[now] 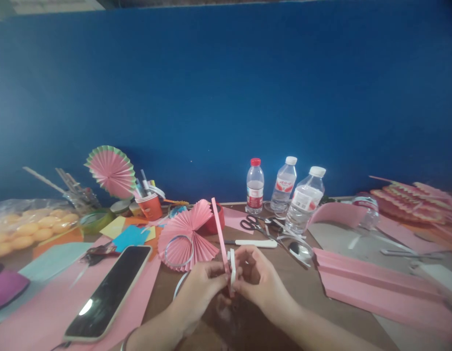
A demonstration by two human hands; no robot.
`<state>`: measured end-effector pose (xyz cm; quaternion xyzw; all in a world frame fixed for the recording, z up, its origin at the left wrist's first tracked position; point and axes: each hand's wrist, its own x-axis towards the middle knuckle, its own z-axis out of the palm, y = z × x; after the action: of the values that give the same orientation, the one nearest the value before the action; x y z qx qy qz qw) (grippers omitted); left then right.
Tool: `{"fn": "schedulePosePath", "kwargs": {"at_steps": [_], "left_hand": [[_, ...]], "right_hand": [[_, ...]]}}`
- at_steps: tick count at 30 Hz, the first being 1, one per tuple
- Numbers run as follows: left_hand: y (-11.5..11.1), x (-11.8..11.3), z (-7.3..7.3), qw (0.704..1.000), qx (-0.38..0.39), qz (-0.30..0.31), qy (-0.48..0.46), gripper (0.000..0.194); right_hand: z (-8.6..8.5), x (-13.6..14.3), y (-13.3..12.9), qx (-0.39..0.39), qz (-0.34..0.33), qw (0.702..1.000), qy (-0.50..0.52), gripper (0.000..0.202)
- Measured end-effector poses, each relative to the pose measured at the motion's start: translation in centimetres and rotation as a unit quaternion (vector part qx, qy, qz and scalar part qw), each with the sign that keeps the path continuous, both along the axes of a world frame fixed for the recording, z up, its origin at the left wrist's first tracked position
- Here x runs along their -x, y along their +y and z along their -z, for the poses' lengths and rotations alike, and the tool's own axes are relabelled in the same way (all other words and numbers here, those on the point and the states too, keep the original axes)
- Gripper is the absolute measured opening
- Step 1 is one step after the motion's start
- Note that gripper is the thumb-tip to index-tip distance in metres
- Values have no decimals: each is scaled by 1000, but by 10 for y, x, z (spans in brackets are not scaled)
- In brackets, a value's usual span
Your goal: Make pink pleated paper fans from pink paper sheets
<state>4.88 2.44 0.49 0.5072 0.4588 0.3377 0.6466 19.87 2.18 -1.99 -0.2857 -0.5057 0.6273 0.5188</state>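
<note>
Beside the pink fan (202, 246) on the counter (321, 312), the left hand (197, 290) pinches a pink strip (219, 229); the right hand (264, 287) grips a small white item (232, 265) near it. Pleating looks done on the fan, whose circle has a gap.

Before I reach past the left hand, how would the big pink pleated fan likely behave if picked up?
The fan looks like folded paper, so probably light for its size. With an open notch between its pleats, it may flex or spread rather than stay rigid. The thin ring overlapping it in this view could shift too.
</note>
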Motion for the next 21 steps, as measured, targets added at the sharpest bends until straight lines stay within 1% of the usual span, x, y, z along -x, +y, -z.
{"fn": "schedulePosePath", "kwargs": {"at_steps": [2,4,10,14,21], "left_hand": [[2,1,0,999,-33,0,28,20],[3,2,1,998,-46,-5,37,21],[1,1,0,999,-23,-12,39,25],[1,1,-1,999,-7,-17,34,27],[-2,1,-3,999,2,-28,34,29]], "right_hand": [[1,-1,0,-5,-13,1000,13,41],[2,-1,-1,-6,-22,1000,19,43],[-3,2,-5,4,1,1000,5,42],[-7,2,-6,23,-14,1000,15,43],[-2,2,-6,27,-22,999,12,43]]}}
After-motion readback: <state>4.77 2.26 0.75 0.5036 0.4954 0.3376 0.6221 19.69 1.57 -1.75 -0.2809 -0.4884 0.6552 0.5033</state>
